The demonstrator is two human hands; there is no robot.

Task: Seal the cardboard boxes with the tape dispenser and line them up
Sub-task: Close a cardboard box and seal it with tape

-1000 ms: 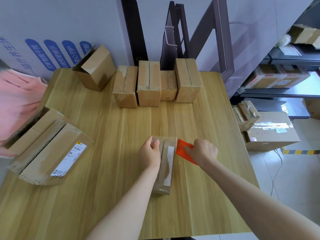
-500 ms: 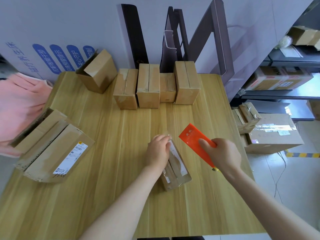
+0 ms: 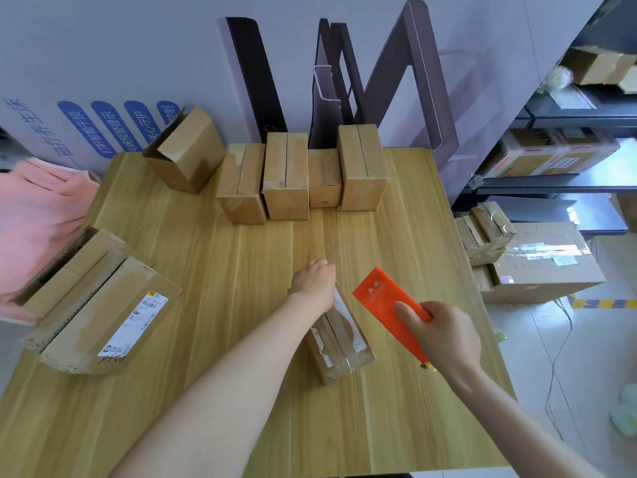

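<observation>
A small taped cardboard box (image 3: 339, 343) lies on the wooden table (image 3: 213, 305), angled toward the lower right. My left hand (image 3: 315, 281) grips its far end, fingers curled over the top. My right hand (image 3: 444, 334) holds a flat orange tape tool (image 3: 386, 305) just right of the box, its wide end pointing up and left, clear of the box. At the table's back edge stands a row of several closed boxes (image 3: 286, 177). An open box (image 3: 186, 150) sits tilted to their left.
Two larger flattened cartons (image 3: 100, 298) lie at the table's left edge beside pink cloth (image 3: 34, 215). Dark boards (image 3: 348, 81) lean on the wall behind the row. Right of the table are floor boxes (image 3: 537, 267) and metal shelving (image 3: 568, 139) with more cartons.
The small box has turned from straight to angled under my left hand. My right hand lifted the orange tool off the box and drew it back to the right.
</observation>
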